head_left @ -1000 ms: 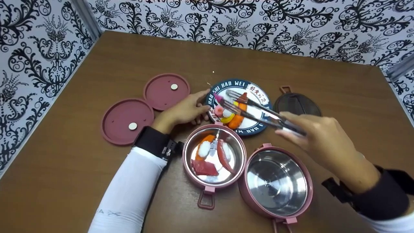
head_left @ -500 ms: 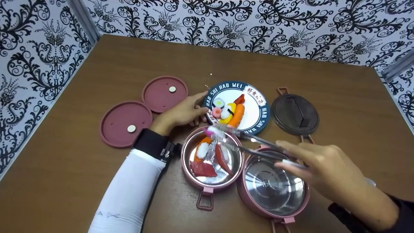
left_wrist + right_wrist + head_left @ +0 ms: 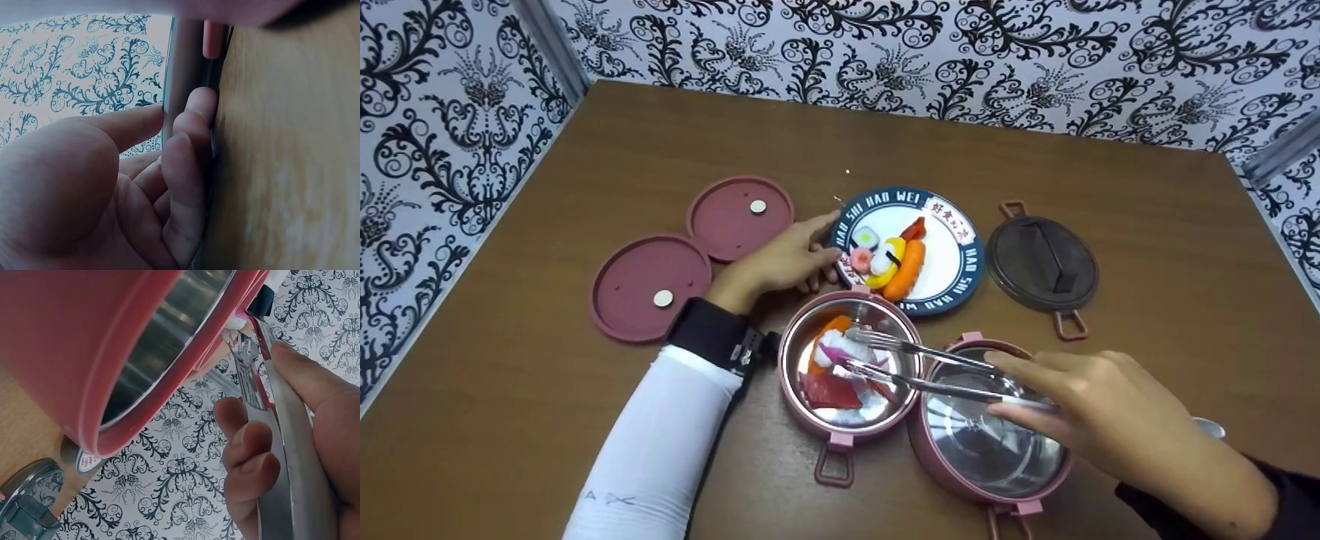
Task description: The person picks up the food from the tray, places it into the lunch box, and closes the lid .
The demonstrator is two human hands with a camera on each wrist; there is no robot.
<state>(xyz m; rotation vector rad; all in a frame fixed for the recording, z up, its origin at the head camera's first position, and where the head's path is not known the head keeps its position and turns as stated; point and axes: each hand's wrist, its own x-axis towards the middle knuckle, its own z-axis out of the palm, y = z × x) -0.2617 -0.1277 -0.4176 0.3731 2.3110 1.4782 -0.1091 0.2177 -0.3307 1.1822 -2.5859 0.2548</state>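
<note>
My left hand (image 3: 784,259) holds the near-left rim of a blue-and-white plate (image 3: 949,262); in the left wrist view, the thumb (image 3: 140,125) lies against the plate's edge with the other fingers curled beside it. On the plate sit several toy sushi pieces, among them an orange sausage-like one (image 3: 906,270). My right hand (image 3: 1099,401) grips metal tongs (image 3: 960,390), their tips inside the left pink pot (image 3: 787,397). A white-and-pink toy piece (image 3: 834,351) is at the tips; whether they still pinch it, I cannot tell. Red (image 3: 829,391) and orange toy pieces lie below.
A second pink pot (image 3: 919,450) with a steel inside stands right of the first, under the tongs. Two round maroon lids (image 3: 652,322) lie at the left. A dark brown lid with a handle (image 3: 1027,259) lies right of the plate. Patterned walls border the table.
The right hand has brought the tongs and the white-and-pink piece from over the plate down and left into the left pot. The left hand stays at the plate.
</note>
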